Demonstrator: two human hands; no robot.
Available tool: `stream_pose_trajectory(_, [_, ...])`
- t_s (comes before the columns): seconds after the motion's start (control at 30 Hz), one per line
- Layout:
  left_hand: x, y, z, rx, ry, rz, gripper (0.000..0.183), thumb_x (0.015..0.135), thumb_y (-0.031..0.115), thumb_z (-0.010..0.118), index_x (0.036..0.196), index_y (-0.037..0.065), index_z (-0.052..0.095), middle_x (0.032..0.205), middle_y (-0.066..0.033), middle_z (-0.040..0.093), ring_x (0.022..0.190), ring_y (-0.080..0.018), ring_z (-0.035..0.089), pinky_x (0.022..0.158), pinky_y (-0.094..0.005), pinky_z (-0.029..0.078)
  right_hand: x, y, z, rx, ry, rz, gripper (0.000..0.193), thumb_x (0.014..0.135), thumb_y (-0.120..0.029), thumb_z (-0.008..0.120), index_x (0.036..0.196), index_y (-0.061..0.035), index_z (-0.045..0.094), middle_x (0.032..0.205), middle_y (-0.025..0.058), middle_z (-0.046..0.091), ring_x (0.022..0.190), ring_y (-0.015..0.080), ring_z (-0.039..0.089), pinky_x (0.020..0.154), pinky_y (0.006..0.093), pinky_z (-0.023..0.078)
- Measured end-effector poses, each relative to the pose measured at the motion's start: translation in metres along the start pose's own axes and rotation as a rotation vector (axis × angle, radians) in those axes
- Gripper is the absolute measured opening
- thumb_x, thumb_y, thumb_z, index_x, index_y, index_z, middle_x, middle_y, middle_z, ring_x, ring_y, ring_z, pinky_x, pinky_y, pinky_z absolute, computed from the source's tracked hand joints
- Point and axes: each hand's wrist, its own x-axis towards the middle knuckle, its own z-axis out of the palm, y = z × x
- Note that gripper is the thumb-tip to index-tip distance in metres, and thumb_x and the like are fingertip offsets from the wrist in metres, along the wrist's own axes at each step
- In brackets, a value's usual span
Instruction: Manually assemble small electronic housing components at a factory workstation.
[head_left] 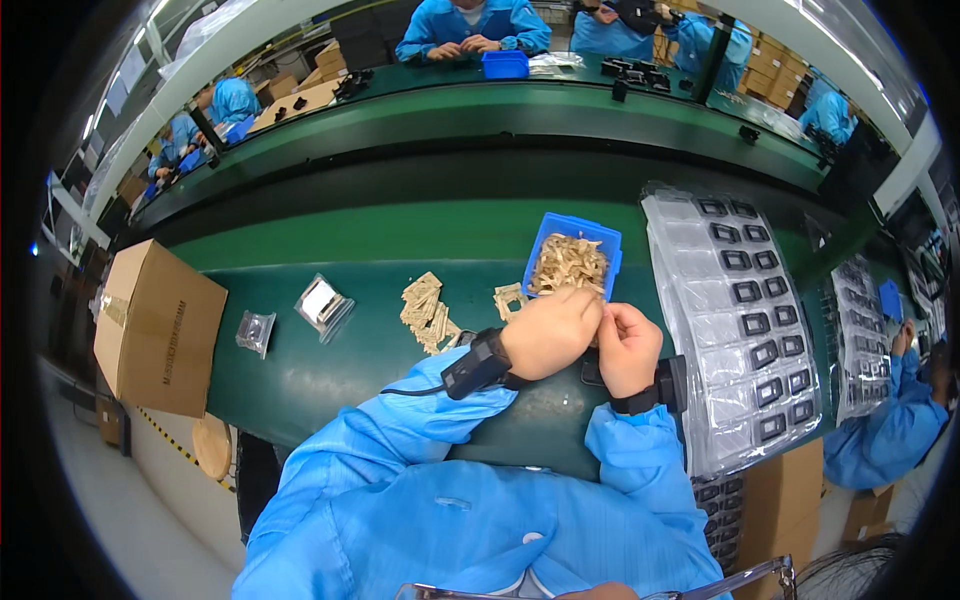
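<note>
My left hand and my right hand meet at the fingertips just in front of a blue bin. Both are closed in a pinch, and whatever lies between the fingers is hidden. The bin holds a heap of small tan strip-like pieces. Left of my left hand, more of these tan pieces lie in a loose pile, with a smaller group beside the bin. Part of a black object shows on the table under my right hand. Each wrist wears a dark strapped device.
Clear plastic trays with black rectangular frames lie on the right. Two small clear bags lie on the green table, near a cardboard box at its left edge. Co-workers in blue sit across and at right.
</note>
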Motion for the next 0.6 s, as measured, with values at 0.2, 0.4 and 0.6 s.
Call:
stream_pose_trajectory(0.2, [0.008, -0.016, 0.011, -0.199, 0.214, -0.207, 0.017, 0.085, 0.011, 0.069, 0.097, 0.002, 0.063, 0.094, -0.0149, 0.064, 0.088, -0.0347, 0.063, 0.074, -0.0422, 0.053, 0.003, 0.005, 0.000, -0.102, 0.053, -0.018, 0.012, 0.099, -0.004, 0.060, 0.096, 0.0049, 0.068, 0.080, 0.0058, 0.071, 0.066, 0.0063, 0.064, 0.057, 0.0199, 0.049])
stream_pose_trajectory(0.4, [0.003, -0.046, 0.012, -0.232, 0.214, -0.533, 0.015, 0.084, 0.002, 0.068, 0.099, 0.002, 0.070, 0.092, -0.0154, 0.070, 0.084, -0.0347, 0.068, 0.074, -0.0420, 0.055, 0.012, -0.001, -0.002, 0.201, 0.076, 0.250, 0.017, 0.104, -0.011, 0.053, 0.106, 0.0029, 0.063, 0.090, 0.0106, 0.071, 0.066, 0.0154, 0.070, 0.054, 0.0213, 0.054])
stream_pose_trajectory(0.6, [0.009, -0.030, -0.009, -0.359, -0.071, -0.253, 0.024, 0.082, 0.007, 0.071, 0.105, 0.006, 0.074, 0.098, -0.0127, 0.073, 0.088, -0.0314, 0.070, 0.078, -0.0402, 0.056, 0.013, 0.004, -0.006, 0.255, 0.133, 0.250, 0.014, 0.102, -0.007, 0.055, 0.109, 0.0031, 0.062, 0.089, 0.0087, 0.068, 0.070, 0.0172, 0.071, 0.058, 0.0213, 0.056])
